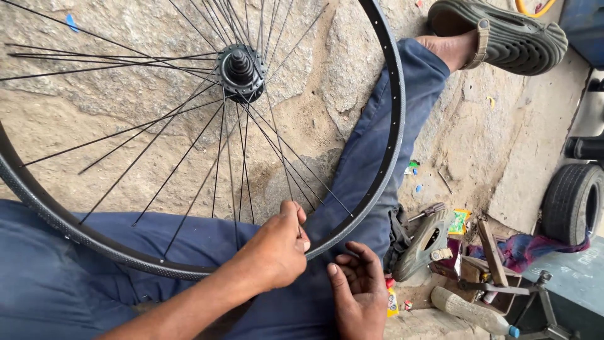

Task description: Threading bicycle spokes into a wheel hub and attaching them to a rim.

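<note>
Bicycle wheel (pixel 189 126) lies tilted across my lap, rim (pixel 395 126) sweeping from lower left up round to the top right, hub (pixel 240 68) near the top middle, spokes (pixel 189 151) fanning down toward me. The bottom arc of the rim rests on my blue trousers (pixel 365 157). Tyre (pixel 63 223) with a fine tread sits on the lower left stretch of the rim; whether it runs all the way round I cannot tell.

Left hand (pixel 275 249) is at the inner edge of the rim, low centre, fingers (pixel 296 217) pinched shut round where a spoke meets the rim. If a small tool is in the pinch, it is hidden. The spoke's long axis runs up and slightly left from that pinch to the hub, so the work point is right at the fingertips, hub well away above.

Right hand (pixel 358 293) is just beside the left, below and outside the rim, palm up, fingers loosely curled, holding nothing I can see; it rests on the trousers, close to the rim but apart from it. Left hand is the nearer one to the spoke end.

Further out: my foot in a dark sandal (pixel 503 34) top right on rough stone ground (pixel 113 107). Right of my leg, a clutter of tools (pixel 478 264), a second sandal (pixel 425 242), a plastic bottle (pixel 472 311), a small wheel with a tyre (pixel 576 201) at the right edge
</note>
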